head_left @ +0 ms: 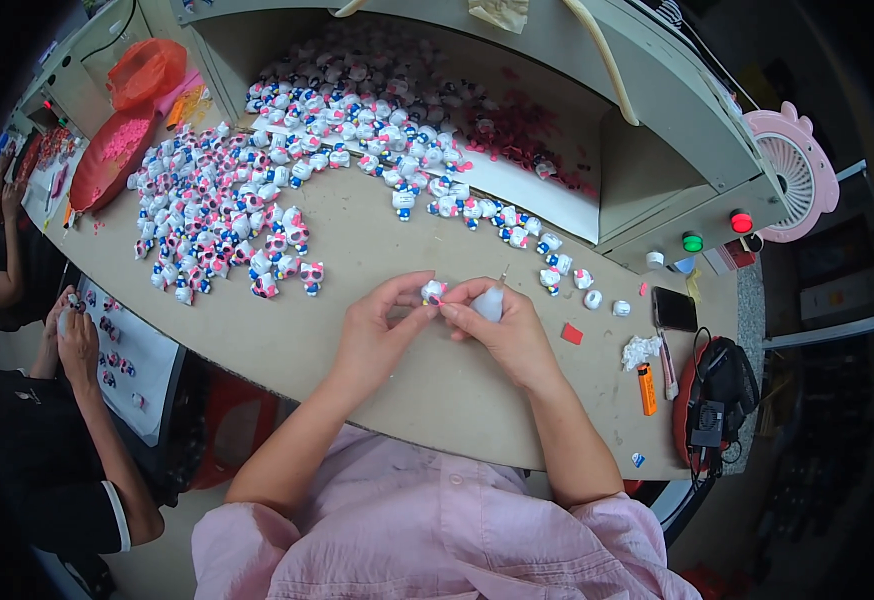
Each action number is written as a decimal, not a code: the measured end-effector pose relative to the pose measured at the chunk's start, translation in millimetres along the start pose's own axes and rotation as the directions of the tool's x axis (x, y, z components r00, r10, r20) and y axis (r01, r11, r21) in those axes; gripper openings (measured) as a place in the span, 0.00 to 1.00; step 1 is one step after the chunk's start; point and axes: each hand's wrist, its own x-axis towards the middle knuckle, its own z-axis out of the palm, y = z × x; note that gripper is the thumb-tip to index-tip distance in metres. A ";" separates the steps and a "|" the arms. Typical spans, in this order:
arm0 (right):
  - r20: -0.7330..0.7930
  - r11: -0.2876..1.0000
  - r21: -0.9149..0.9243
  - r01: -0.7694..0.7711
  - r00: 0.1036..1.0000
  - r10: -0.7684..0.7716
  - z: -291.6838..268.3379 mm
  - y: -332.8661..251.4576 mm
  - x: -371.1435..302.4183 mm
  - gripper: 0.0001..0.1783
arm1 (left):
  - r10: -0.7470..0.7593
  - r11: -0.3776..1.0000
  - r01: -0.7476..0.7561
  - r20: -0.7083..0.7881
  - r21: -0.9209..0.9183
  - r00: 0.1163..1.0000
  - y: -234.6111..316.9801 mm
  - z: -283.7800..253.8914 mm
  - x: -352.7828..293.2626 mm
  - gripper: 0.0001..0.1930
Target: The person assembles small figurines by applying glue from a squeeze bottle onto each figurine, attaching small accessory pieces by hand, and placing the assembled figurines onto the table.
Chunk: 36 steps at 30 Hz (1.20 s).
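Between the thumb and fingers of my left hand (377,325) is a small white cat-like figurine (431,291) with pink on it. My right hand (510,338) has a whitish needle-tip squeeze bottle (489,304) tucked in its grip, with the thin needle pointing up and away. Its thumb and fingertip meet at the figurine's right side, by a pink part; whether they pinch a separate piece is too small to tell. A large heap of figurines with pink glasses-like parts (207,205) lies to the left. More white and blue figurines (377,120) crowd the far side.
A curved booth (647,215) with red and green lights stands at the back. On the right are a pink fan (792,170), a phone (674,309), crumpled tissue (640,351), an orange lighter (647,388) and a black pouch (722,385). A red tray (107,175) sits far left; co-workers' hands (77,345) work beyond.
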 end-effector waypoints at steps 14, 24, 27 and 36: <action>-0.052 0.996 -0.080 -0.026 0.998 0.022 -1.4 0.9 0.8 0.09 | 0.041 0.997 -0.038 0.043 -0.060 0.998 0.3 -4.8 0.1 0.18; 0.037 0.997 0.057 0.058 0.998 -0.060 3.5 3.8 3.1 0.14 | -0.087 0.943 0.135 0.167 -0.303 0.982 11.5 -14.5 0.6 0.15; 0.066 0.997 0.068 0.040 0.997 -0.044 4.9 6.4 4.0 0.14 | -0.111 0.902 0.189 0.214 -0.388 0.971 12.0 -21.0 0.3 0.15; -0.058 0.999 0.040 -0.023 0.998 0.025 -15.0 -10.1 -2.8 0.15 | 0.315 0.882 -0.173 -0.276 0.438 0.908 39.8 -99.4 3.2 0.13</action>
